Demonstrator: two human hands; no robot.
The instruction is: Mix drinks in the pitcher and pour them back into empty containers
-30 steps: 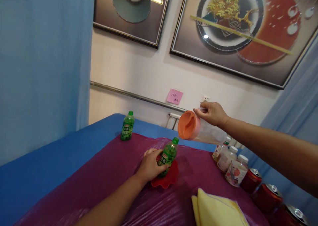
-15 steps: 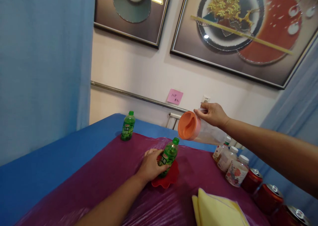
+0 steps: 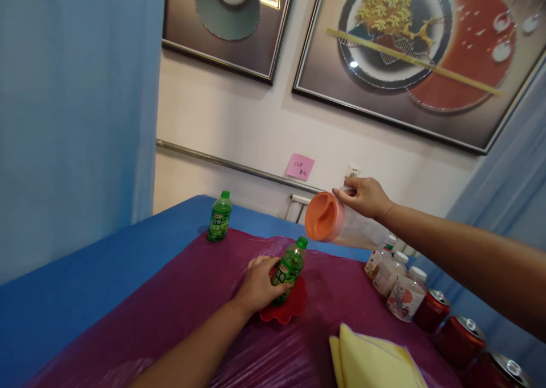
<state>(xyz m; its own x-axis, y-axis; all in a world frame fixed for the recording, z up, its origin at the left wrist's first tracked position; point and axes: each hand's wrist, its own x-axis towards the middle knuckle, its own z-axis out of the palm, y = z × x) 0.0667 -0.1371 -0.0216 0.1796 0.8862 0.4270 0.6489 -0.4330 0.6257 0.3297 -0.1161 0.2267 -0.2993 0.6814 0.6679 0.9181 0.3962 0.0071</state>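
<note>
My left hand (image 3: 261, 284) is wrapped around a green-capped drink bottle (image 3: 291, 264) that stands, slightly tilted, over a red wavy-edged dish (image 3: 284, 311). In my right hand (image 3: 364, 196) is the handle of a clear pitcher (image 3: 356, 228) with an orange lid (image 3: 325, 217). The pitcher is tipped left, its lid close above the bottle's cap. A little pale liquid shows inside the pitcher. Whether liquid is running from the lid is too fine to make out.
Another green bottle (image 3: 220, 216) stands at the back left. Along the right stand several white-capped bottles (image 3: 408, 297) and red cans (image 3: 460, 339). A folded yellow cloth (image 3: 373, 359) lies in front on the purple sheet (image 3: 179, 314). Blue curtains (image 3: 77, 115) hang at both sides.
Almost nothing differs; both hands, the bottle and the tipped pitcher keep practically the same places.
</note>
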